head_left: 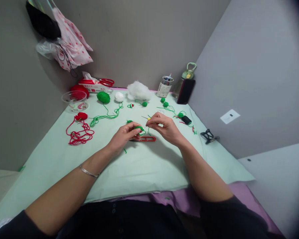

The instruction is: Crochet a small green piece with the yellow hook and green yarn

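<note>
Nearby, the jar label's writing is unreadable.

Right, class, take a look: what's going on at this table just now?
A person is crocheting. The left hand pinches a small green crochet piece, and the right hand works a crochet hook into it. Both are held just above red-handled scissors lying on the pale green cloth. Loose red yarn lies to the left, with a green yarn ball and white stuffing farther back.

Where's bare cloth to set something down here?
Bare: the near strip of green cloth between the forearms, and the left edge below the red yarn tangle. Crowded: the back row around the green yarn ball and stuffing.
</note>
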A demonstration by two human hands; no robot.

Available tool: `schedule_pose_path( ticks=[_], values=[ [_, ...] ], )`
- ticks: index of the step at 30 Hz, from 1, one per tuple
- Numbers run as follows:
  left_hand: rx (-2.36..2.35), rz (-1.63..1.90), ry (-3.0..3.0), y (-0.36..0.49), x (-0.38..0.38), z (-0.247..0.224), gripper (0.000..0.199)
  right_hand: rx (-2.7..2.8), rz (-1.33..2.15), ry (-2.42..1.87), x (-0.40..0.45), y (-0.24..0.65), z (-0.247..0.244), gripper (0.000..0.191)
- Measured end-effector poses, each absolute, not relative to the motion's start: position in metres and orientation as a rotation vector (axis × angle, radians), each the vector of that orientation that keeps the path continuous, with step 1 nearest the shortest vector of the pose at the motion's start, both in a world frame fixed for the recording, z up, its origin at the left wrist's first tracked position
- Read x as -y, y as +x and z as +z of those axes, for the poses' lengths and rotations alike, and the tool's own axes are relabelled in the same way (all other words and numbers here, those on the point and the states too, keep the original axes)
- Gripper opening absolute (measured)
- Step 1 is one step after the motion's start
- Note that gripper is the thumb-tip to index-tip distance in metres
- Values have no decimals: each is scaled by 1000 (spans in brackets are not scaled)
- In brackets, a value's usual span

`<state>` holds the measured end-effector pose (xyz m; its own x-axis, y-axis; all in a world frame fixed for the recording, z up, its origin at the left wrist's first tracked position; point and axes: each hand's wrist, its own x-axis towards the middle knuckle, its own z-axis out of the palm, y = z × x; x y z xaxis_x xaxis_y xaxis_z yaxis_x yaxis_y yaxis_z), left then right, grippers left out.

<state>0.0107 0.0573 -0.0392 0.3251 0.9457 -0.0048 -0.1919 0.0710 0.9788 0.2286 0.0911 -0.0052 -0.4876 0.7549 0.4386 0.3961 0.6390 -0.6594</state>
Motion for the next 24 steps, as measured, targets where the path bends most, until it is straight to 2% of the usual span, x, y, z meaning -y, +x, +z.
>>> schedule_pose_path(
  ticks=[15,24],
  values=[
    [-779,967,1189,11,-57,-38,29,2122,826,-775,-92,226,-11,10],
    [-787,981,1158,10,-59,-40,28,2107,656,-879,-92,219,-16,6]
  ],
)
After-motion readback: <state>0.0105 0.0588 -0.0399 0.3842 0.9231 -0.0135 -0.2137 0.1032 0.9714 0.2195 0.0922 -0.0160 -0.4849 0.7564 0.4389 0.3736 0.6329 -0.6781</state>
